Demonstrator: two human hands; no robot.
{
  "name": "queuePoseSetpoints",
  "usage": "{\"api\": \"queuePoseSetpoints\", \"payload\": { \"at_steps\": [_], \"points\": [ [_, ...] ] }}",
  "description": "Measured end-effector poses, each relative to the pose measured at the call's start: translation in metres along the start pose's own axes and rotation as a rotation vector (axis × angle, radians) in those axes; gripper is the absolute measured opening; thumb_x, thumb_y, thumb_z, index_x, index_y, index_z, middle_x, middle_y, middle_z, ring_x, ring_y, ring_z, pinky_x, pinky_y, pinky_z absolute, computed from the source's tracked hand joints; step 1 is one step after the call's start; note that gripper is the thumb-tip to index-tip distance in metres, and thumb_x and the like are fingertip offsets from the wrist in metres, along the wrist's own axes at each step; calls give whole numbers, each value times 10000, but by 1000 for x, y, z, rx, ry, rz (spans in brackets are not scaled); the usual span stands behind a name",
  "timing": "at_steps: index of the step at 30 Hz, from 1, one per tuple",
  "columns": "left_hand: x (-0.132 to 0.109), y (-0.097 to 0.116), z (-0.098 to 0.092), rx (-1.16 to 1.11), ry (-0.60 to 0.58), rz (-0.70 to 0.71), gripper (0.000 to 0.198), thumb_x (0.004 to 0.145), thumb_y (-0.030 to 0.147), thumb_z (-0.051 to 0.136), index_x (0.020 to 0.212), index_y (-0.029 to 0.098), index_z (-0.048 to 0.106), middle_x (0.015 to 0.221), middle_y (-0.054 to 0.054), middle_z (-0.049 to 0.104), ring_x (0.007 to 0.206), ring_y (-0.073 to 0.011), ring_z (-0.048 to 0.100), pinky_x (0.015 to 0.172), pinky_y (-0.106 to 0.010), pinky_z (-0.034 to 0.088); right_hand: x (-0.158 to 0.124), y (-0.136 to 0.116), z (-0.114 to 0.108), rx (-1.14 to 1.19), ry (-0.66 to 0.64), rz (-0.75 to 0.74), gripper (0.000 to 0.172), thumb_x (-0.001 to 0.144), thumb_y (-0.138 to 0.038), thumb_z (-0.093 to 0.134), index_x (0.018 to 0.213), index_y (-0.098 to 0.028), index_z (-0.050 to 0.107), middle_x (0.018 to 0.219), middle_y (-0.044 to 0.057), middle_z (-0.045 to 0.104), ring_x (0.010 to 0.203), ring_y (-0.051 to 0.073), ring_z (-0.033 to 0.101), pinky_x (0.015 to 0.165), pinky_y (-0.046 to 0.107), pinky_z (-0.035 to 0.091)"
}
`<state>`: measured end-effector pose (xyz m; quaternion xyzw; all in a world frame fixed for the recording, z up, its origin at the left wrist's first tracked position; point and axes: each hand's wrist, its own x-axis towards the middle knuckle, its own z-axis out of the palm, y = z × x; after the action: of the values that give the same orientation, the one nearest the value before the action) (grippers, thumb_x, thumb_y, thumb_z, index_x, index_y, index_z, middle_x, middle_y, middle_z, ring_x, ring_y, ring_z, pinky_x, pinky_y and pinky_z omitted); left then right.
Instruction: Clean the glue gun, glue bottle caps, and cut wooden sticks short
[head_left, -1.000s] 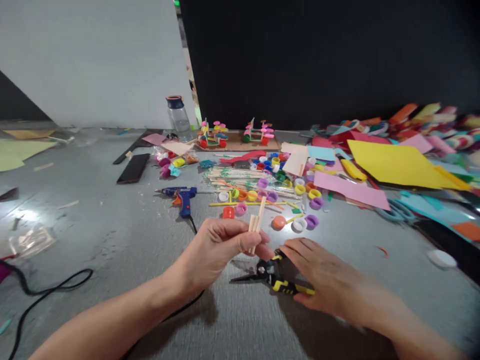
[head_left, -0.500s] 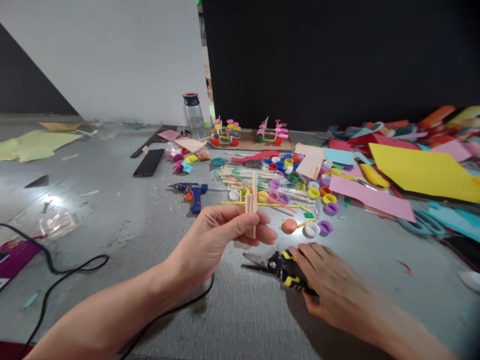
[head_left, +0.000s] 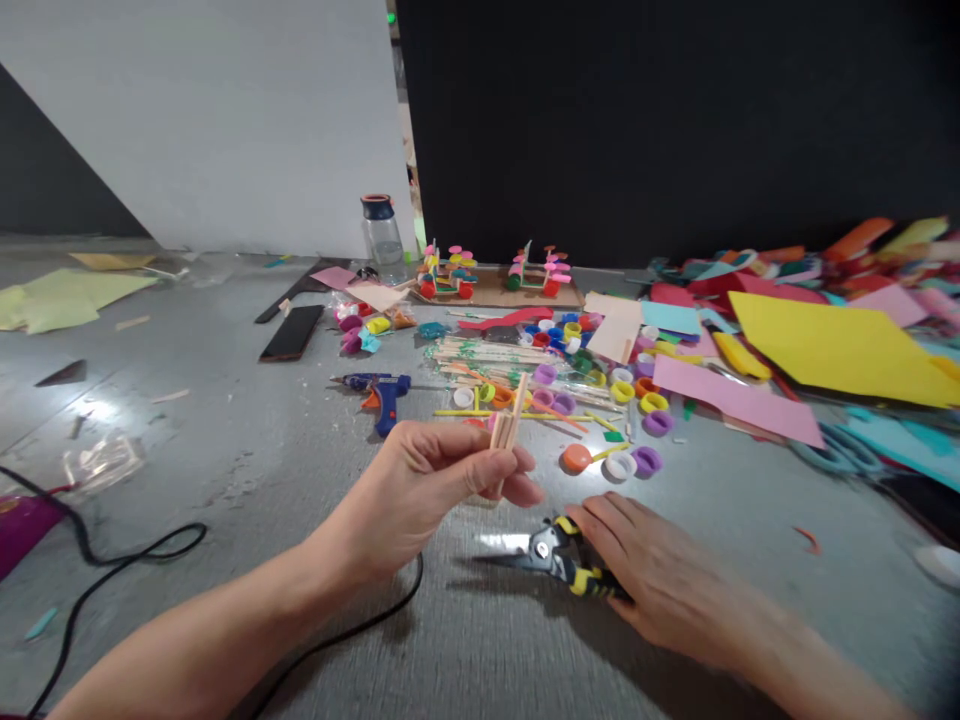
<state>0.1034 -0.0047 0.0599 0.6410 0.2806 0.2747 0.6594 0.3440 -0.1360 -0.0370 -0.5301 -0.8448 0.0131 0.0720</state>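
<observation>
Tipped wooden sticks (head_left: 503, 433) rightward from upright within past half-second; pinching them in closed left hand (head_left: 435, 487); gripping black-and-yellow shears (head_left: 545, 551) in curled right hand (head_left: 646, 562).

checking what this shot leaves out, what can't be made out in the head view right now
Head view: part of the wooden sticks, hidden by the left grip.
Head view: the handle ends of the shears, covered by the right grip.
Head view: the rest of the purple thing, cut off by the left edge.
Head view: any print on the glue gun, too small to read.
</observation>
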Motion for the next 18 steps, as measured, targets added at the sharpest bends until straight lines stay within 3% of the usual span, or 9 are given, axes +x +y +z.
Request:
{"api": "queuePoseSetpoints", "payload": {
  "at_steps": [3,9,13,18],
  "points": [
    [-2,4,-2,1,4,-8,147,913,293,696,873,247,830,782,0,822,756,-147,695,732,-250,512,-2,8,-8,79,23,4,572,741,-136,577,1308,-147,503,1225,179,649,1119,329,644,940,503,575],
    [-3,1,1,62,-83,-74,176,902,320,697,823,247,836,768,0,820,782,-160,704,807,-268,509,-24,26,-18,245,147,231,812,815,-197,588,1559,-256,270,1522,182,495,1363,374,520,1022,572,526],
    [1,-6,8,89,-213,-176,221,885,341,696,761,224,835,770,-28,816,785,-177,695,785,-272,507,-28,18,-25,451,110,272,783,784,-191,597,1532,-267,377,1526,141,515,1360,365,530,1052,557,510],
    [6,-9,14,17,-299,-285,213,855,324,696,713,225,821,718,-30,802,733,-181,706,740,-277,530,-23,11,-33,545,99,264,731,783,-199,622,1491,-277,459,1454,121,592,1291,347,600,1027,517,543]
  ]
}}
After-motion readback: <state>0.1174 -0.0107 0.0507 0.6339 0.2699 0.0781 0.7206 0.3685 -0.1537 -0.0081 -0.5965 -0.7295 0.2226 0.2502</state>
